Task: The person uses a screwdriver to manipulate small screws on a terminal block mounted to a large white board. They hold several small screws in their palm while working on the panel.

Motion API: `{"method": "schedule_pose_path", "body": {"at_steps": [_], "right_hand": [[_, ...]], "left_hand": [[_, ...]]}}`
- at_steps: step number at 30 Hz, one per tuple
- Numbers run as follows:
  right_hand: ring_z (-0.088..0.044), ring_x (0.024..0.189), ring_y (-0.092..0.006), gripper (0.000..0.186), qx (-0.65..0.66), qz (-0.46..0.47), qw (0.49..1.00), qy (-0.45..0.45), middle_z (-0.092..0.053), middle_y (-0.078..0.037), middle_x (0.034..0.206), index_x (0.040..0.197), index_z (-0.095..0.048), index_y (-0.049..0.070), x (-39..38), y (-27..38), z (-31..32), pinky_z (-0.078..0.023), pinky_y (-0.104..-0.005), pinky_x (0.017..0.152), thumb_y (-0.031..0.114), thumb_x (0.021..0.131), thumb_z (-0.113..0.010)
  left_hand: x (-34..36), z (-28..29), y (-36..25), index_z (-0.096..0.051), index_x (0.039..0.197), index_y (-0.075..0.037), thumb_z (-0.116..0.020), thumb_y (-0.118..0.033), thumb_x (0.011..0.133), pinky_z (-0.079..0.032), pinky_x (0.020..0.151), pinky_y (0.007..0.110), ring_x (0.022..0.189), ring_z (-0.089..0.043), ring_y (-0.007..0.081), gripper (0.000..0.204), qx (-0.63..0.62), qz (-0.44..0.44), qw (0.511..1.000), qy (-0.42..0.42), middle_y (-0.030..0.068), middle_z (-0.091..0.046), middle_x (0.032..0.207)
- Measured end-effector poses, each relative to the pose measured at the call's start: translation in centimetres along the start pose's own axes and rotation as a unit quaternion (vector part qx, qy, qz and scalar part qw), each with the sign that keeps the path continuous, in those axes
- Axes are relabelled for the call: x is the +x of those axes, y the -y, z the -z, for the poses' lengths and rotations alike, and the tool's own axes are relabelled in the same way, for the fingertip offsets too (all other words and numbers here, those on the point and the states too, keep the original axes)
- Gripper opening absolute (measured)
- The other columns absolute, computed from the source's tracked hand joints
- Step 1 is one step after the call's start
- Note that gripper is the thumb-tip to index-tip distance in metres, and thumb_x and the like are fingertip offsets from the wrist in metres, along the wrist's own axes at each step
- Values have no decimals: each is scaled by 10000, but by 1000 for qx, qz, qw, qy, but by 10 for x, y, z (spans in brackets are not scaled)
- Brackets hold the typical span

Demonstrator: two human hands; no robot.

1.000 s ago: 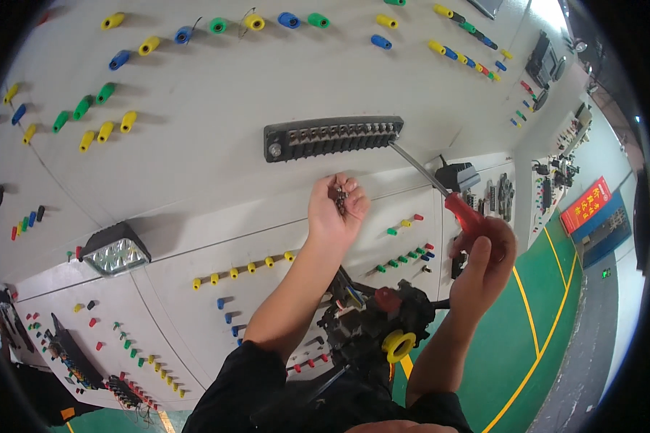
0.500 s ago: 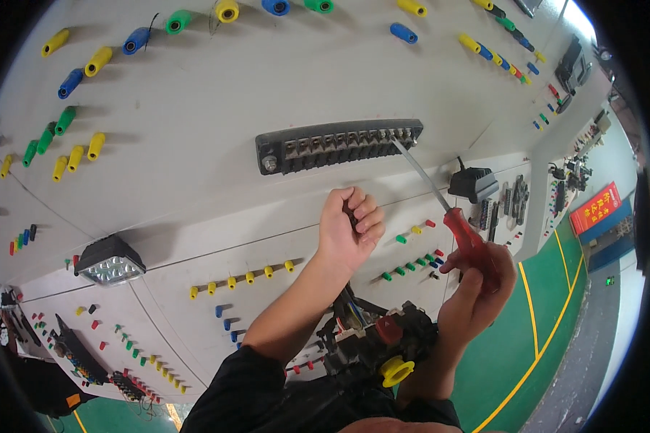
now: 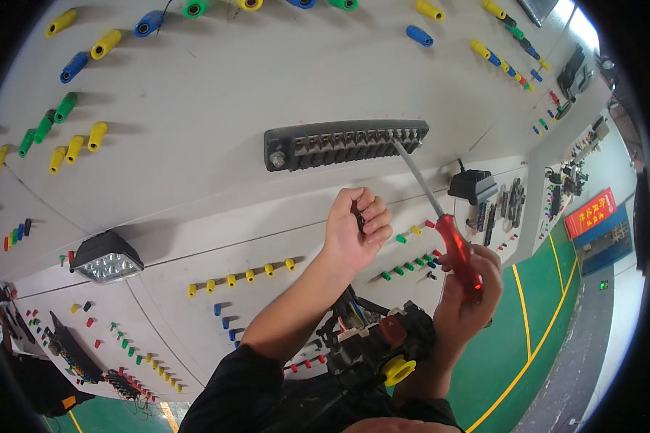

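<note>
My right hand (image 3: 471, 292) is closed round the red handle of a screwdriver (image 3: 449, 234). Its metal shaft slants up and left, and the tip meets the screw row of a long black terminal strip (image 3: 347, 144), toward the strip's right end. The strip is fixed to a pale panel, with a bolt at its left end. Just below the strip, my left hand (image 3: 355, 227) is curled into a fist. Something small and dark shows between its fingers, mostly hidden, and its kind cannot be told.
Coloured sockets (image 3: 97, 137) stick out across the pale panel (image 3: 217, 86). A black lamp (image 3: 107, 258) stands at left, and a black box (image 3: 473, 186) at right. Below my hands is a black switch assembly (image 3: 379, 343) with a yellow ring. Green floor (image 3: 509, 353) lies at right.
The screwdriver's handle has swung slightly left with my right hand, making the shaft steeper. Its tip has shifted slightly left along the strip. My left fist stays closed. The whole view has shifted slightly.
</note>
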State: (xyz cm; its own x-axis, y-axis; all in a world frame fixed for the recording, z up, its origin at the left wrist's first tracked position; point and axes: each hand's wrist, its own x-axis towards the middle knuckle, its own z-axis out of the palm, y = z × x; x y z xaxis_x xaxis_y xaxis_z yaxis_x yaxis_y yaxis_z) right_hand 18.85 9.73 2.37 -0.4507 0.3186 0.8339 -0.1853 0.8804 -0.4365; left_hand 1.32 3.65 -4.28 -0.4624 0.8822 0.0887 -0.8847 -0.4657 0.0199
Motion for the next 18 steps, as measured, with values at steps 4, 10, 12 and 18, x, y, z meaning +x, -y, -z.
{"method": "schedule_pose_path", "body": {"at_steps": [4, 10, 12, 18], "right_hand": [[-547, 847, -293, 368, -30, 45, 998, 28, -537, -201, 1012, 1041, -516, 58, 5, 6, -2, -470, -371, 707, 48, 714, -684], [-543, 852, -318, 434, -23, 46, 996, 74, -520, -212, 1025, 1013, -454, 79, 9, 19, 2, -467, -384, 696, -16, 666, -697], [-552, 825, -318, 387, -71, 76, 992, 77, -543, -202, 986, 992, -467, 55, 17, 22, 3, -471, -378, 678, 4, 672, -679], [-547, 616, -213, 305, -7, -58, 998, -6, -571, -144, 805, 1014, -513, -4, 26, 33, 3, -444, -287, 574, 102, 745, -611]], "left_hand": [[1, 2, 0, -357, 617, -121, -415, -229, 882, -269, 367, 220, 479, -343, 96, 292, -1, -1, 1000, 3, -21, -349, 579], [-2, -4, 2, -349, 618, -124, -417, -232, 882, -261, 367, 220, 477, -336, 93, 293, -1, -1, 1000, -12, -23, -341, 579], [-3, -5, 1, -346, 617, -125, -418, -233, 881, -258, 368, 220, 476, -333, 92, 294, 3, -10, 1000, -23, -24, -339, 579], [-4, -10, 3, -337, 614, -131, -419, -228, 879, -250, 375, 219, 485, -324, 88, 293, 16, -8, 1000, -19, -27, -330, 580]]}}
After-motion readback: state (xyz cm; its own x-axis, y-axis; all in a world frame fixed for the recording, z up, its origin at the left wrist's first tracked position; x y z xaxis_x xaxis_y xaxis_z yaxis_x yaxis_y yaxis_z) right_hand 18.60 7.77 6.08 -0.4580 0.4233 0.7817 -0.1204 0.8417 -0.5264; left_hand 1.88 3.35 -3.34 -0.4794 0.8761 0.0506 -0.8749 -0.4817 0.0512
